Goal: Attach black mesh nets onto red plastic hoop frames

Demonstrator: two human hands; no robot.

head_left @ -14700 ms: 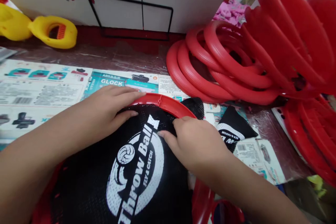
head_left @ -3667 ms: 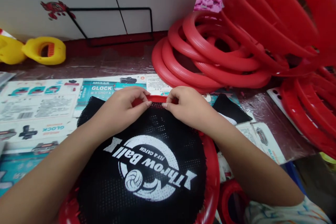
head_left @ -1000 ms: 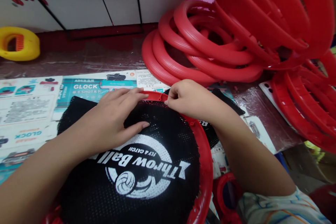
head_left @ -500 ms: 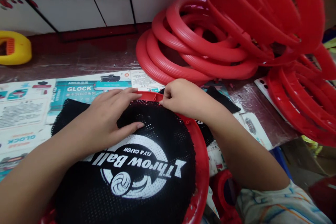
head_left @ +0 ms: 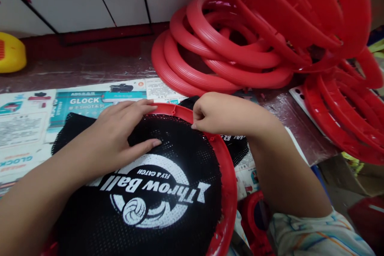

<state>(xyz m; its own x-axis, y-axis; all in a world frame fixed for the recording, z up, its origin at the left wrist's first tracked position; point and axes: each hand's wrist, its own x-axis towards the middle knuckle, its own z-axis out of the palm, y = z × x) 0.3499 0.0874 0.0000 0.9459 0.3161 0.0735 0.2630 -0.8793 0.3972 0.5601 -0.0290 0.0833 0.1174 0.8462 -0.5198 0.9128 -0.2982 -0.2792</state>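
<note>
A black mesh net (head_left: 198,160) printed with white "Throw Ball" lettering is stretched across a red plastic ring (head_left: 230,192) in front of me. My left hand (head_left: 120,124) lies over the net and the far left of the ring, fingers spread and thumb out on the mesh. At the far right of the rim, my right hand (head_left: 210,114) is closed in a pinch where the net's edge meets the ring. Its fingertips are partly hidden. More black mesh (head_left: 237,150) lies under the ring at the right, and another black corner shows at the left.
Red ribbed rings (head_left: 180,76) are piled behind the work, with larger red ring parts (head_left: 300,16) stacked at the right. Printed card sheets (head_left: 75,106) cover part of the table. A black wire frame (head_left: 147,12) stands against the wall; a yellow part (head_left: 12,54) is at far left.
My right hand has moved a little right along the rim, uncovering a stretch of red ring behind it. The left hand stays on the net. The whole view has shifted slightly.
</note>
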